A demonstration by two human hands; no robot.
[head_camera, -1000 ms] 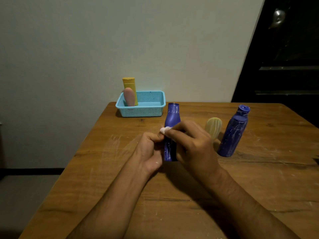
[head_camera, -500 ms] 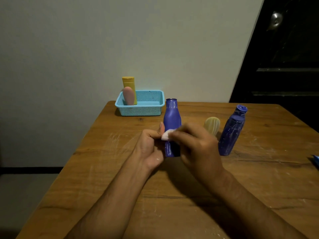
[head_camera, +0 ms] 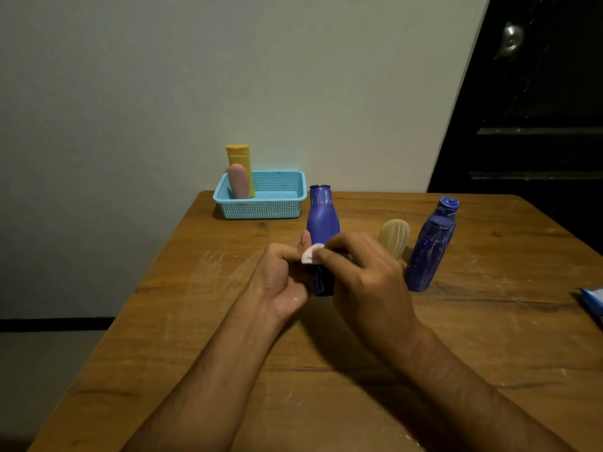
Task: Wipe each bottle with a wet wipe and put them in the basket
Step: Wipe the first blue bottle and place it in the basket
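Task roughly at the midpoint, by my judgement. Two bottles already stand in the blue basket (head_camera: 261, 203), well beyond my left hand: a yellow bottle (head_camera: 239, 161) and a pink bottle (head_camera: 238, 181) in front of it, both at the basket's left end.

In hand now: the blue bottle (head_camera: 321, 220), upright between my two hands. My left hand (head_camera: 280, 275) is curled round its lower body, thumb up against the side. My right hand (head_camera: 365, 275) pinches the white wet wipe (head_camera: 311, 254) and presses it on the bottle's waist. Wiping under way, not finished as far as I can judge.

Left to do: a cream bottle (head_camera: 394, 238) just beyond my right hand, and a second blue bottle (head_camera: 430, 249) to the right of it, streaked with white, standing on the tabletop (head_camera: 195, 321). Neither touched.

Count: five bottles in all — two in the basket, one held, two waiting. One basket. One wipe in use. A blue packet (head_camera: 594, 303) shows at the far right edge, contents not readable.
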